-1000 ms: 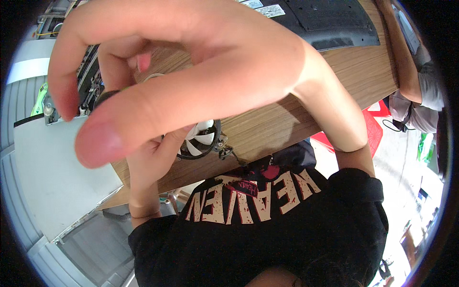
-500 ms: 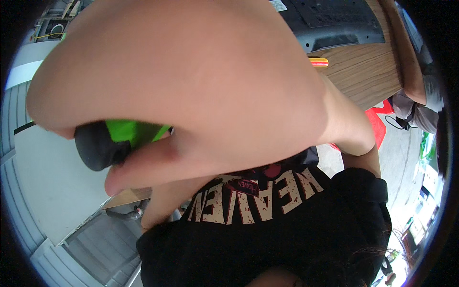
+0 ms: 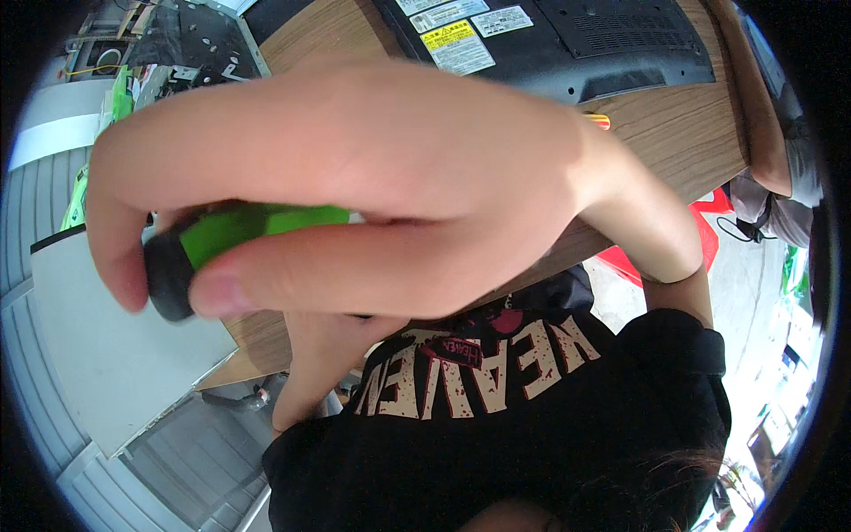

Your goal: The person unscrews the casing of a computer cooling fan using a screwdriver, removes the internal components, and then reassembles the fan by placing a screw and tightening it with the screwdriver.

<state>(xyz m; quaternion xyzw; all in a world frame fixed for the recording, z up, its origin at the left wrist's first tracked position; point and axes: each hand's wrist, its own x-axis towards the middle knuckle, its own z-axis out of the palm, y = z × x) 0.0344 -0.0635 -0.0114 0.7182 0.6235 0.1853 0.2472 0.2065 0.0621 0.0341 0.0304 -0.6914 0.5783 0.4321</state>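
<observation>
Close to the camera, my right hand (image 3: 355, 177) is closed on a green and black handle (image 3: 239, 227), its thumb below and fingers curled over the black end. My left hand (image 3: 328, 350) reaches up from below behind it, its fingers hidden, so what it holds cannot be seen. Both hands are over the wooden table (image 3: 656, 124). Part of a red-and-yellow object (image 3: 598, 119) shows beside my right wrist.
A black device (image 3: 612, 40) with labels lies underside up at the back. An open metal case (image 3: 204, 49) and white panel (image 3: 115, 346) are at left. A red plastic item (image 3: 705, 239) is under the table’s right edge. Another person’s arm (image 3: 753, 106) lines the right side.
My right hand has closed round the green handle, coming very near the camera and then a little back. My left hand has shifted rightward, and the fan seen earlier is now hidden.
</observation>
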